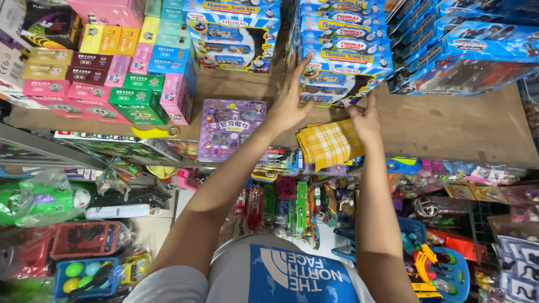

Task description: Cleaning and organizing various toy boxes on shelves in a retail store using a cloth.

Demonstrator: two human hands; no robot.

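The left hand (292, 95), fingers spread, rests on the blue toy box (337, 81) at twelve o'clock; the right hand (365, 120) pinches the folded yellow cloth (328, 145) on the wooden shelf (449, 129), wiping barely started.

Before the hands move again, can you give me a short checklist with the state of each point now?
1. Left hand flat on the blue toy train box: ok.
2. Right hand on the yellow checked cloth: ok.
3. Cloth folded: ok.
4. Cloth fully on the wooden shelf: not ok, it hangs over the front edge.
5. Box stack stable: cannot tell.
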